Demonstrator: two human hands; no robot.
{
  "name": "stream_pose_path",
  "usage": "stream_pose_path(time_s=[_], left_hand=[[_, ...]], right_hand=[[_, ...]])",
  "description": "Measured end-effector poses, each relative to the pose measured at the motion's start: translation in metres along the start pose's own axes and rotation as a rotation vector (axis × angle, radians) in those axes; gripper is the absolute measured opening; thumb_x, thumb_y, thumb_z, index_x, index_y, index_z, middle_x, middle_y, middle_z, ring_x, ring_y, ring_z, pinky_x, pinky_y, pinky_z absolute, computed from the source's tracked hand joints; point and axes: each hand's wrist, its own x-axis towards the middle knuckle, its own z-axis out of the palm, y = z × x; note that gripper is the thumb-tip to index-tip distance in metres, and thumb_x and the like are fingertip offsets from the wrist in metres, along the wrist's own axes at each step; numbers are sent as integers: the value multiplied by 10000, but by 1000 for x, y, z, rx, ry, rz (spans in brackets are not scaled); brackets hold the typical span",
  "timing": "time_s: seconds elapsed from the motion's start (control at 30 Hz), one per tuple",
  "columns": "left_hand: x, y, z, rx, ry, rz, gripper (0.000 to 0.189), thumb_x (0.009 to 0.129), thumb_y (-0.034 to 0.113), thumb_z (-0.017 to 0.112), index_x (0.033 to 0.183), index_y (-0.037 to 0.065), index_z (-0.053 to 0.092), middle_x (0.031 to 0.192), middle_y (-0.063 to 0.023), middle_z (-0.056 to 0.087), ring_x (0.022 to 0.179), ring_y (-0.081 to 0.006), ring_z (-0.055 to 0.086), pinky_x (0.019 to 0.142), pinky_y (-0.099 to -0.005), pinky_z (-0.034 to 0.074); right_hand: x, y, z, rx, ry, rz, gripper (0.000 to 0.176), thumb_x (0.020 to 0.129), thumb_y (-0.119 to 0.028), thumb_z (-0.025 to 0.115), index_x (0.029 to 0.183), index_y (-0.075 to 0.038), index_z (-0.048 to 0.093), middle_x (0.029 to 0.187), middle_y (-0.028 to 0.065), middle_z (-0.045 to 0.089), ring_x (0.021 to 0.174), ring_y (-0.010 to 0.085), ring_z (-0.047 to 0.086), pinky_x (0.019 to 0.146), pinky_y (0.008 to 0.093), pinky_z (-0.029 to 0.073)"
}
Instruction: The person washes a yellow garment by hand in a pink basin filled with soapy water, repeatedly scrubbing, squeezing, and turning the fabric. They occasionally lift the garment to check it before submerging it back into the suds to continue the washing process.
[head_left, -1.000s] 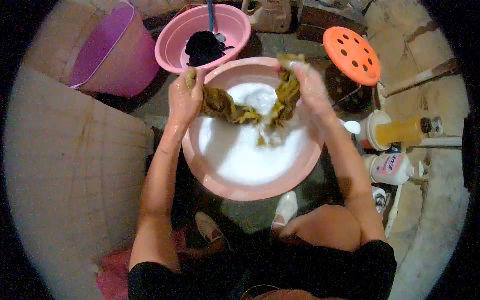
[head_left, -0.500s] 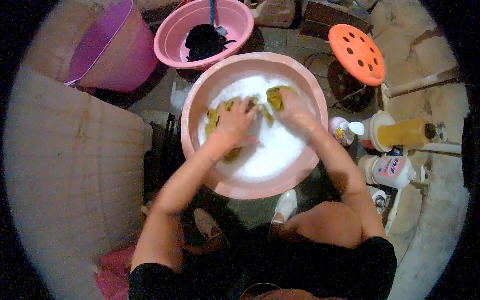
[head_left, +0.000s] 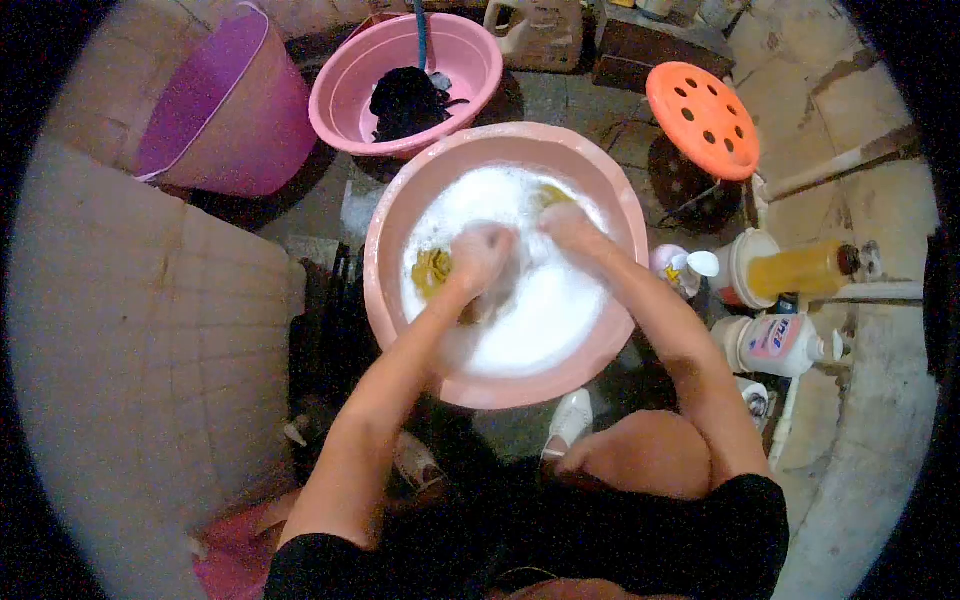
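Currently, amid white frothy suds (head_left: 545, 322): I see crumpled, dark-marked olive-yellow fabric (head_left: 432, 270) just left of the left hand (head_left: 483, 258), the nearer one; more shows just beyond the right hand (head_left: 571, 228). Its long axis is hidden.
Grip: fingers look curled but blurred; I cannot tell whether either hand clasps fabric.
Around both hands: a round, smooth pink plastic basin (head_left: 505, 393).
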Motion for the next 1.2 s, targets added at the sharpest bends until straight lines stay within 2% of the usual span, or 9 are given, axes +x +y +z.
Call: stream_pose_path(time_s=[0.1, 0.2, 0.37, 0.43, 0.6, 0.77, 0.97, 1.07, 1.2], left_hand=[[-12, 21, 15, -885, -1, -331, 440, 901, 466, 481, 1114, 99, 597, 1026, -90, 635, 979, -254, 577, 769, -402, 481], [-33, 52, 11, -1345, -297, -194, 502, 943, 489, 404, 1200, 71, 509, 1044, -86, 582, 889, -194, 566, 749, -322, 485], [-18, 8, 61, -1010, -177, 205, 475, 946, 423, 443, 1235, 48, 478, 1082, -80, 559, 923, -199, 556, 830, -339, 479], [-27, -8, 78, -772, 37, 232, 450, 945, 387, 459, 1240, 48, 476, 1085, -84, 561, 940, -203, 555, 850, -347, 479], [-24, 28, 71, -1681, 92, -359, 413, 945, 353, 465, 1181, 17, 510, 1049, -89, 571, 916, -196, 556, 810, -343, 497], [19, -64, 95, -2104, -399, -7, 411, 956, 376, 418, 1135, 24, 528, 994, -88, 563, 912, -191, 559, 782, -325, 490], [-41, 56, 57, -1791, 111, -352, 303, 944, 382, 467, 1024, 100, 548, 880, -31, 551, 841, -138, 535, 702, -308, 480], [-5, 23, 70, -1329, 111, -164, 333, 946, 376, 464, 1100, 86, 519, 944, -44, 554, 886, -157, 539, 745, -323, 480], [13, -30, 98, -486, 99, 78, 415, 951, 366, 459, 1233, 61, 468, 1056, -66, 560, 965, -191, 546, 822, -350, 481]], right_hand=[[-16, -79, -42, 118, 25, 258, 237, 753, -160, 605, 928, -2, 633, 954, 220, 604, 974, 376, 555, 851, 399, 452], [-40, -146, -44, -69, 347, -191, 194, 720, -158, 624, 833, -1, 608, 718, 182, 558, 710, 333, 570, 685, 417, 449], [-65, -197, 1, -96, -89, -276, 173, 662, -164, 650, 731, -30, 565, 674, 153, 521, 659, 341, 539, 640, 409, 451], [-59, -155, -8, 137, 329, -553, 155, 692, -156, 640, 722, -27, 560, 672, 183, 553, 653, 359, 562, 623, 429, 455], [-23, -63, -7, 386, 412, 372, 133, 749, -212, 591, 750, -86, 634, 802, 172, 609, 741, 338, 595, 673, 443, 463], [-56, -144, 62, 192, 519, -460, 163, 780, -198, 559, 763, -47, 616, 740, 178, 593, 691, 341, 572, 656, 440, 464], [-30, -95, -17, 265, 339, 332, 113, 783, -119, 589, 801, -10, 614, 709, 173, 598, 596, 251, 556, 561, 392, 452], [-58, -151, 10, 365, 628, -295, 120, 774, -126, 589, 781, -7, 600, 678, 186, 563, 584, 294, 553, 558, 393, 453], [-37, -108, 28, 534, 432, -179, 173, 771, -136, 566, 716, 26, 583, 615, 128, 564, 574, 221, 549, 547, 366, 454]])
